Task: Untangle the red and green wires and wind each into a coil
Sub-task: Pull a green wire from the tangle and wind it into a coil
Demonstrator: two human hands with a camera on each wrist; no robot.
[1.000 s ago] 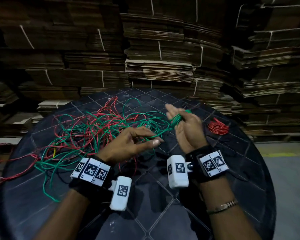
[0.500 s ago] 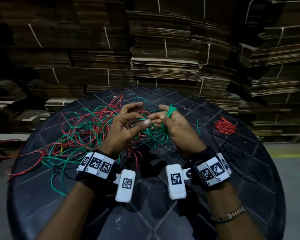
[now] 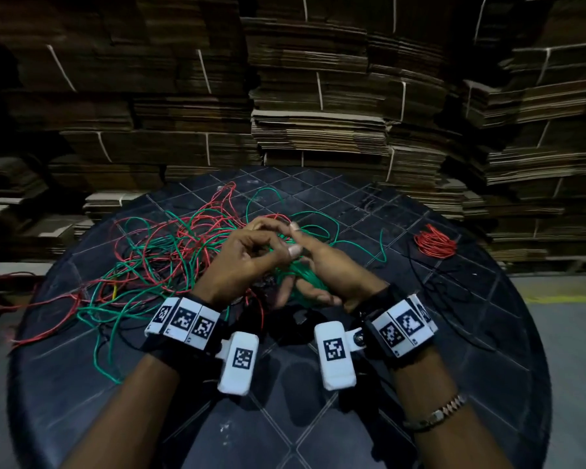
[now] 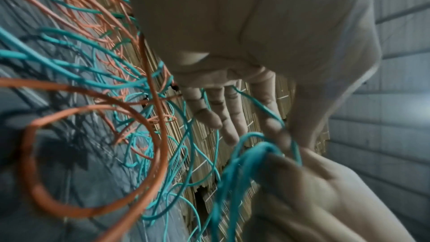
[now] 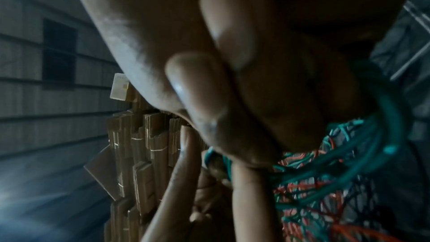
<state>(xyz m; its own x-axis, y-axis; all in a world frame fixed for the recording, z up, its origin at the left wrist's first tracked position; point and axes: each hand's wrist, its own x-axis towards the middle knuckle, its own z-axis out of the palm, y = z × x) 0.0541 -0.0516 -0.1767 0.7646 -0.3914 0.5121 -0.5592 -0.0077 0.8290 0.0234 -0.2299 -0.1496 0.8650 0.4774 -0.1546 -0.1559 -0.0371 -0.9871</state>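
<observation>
A tangle of red and green wires [image 3: 170, 252] sprawls over the left half of the round black table [image 3: 420, 367]. My right hand [image 3: 322, 265] holds a small coil of green wire [image 3: 301, 275] wound round its fingers; the coil [image 4: 242, 155] also shows in the left wrist view. My left hand [image 3: 251, 255] pinches a strand of green wire just above the coil, fingertips close to the right hand's. A finished red coil [image 3: 435, 243] lies at the table's far right. In the right wrist view the green wire [image 5: 372, 144] loops beside the curled fingers.
Tall stacks of flattened cardboard [image 3: 318, 96] rise right behind the table. Loose red wire ends [image 3: 31, 299] trail off the table's left edge. The near part of the table shows bare dark tiles.
My left hand has come from the near left up to the right hand, carrying the green strand. Both hands drew closer together and the coil now sits lower in the right hand.
</observation>
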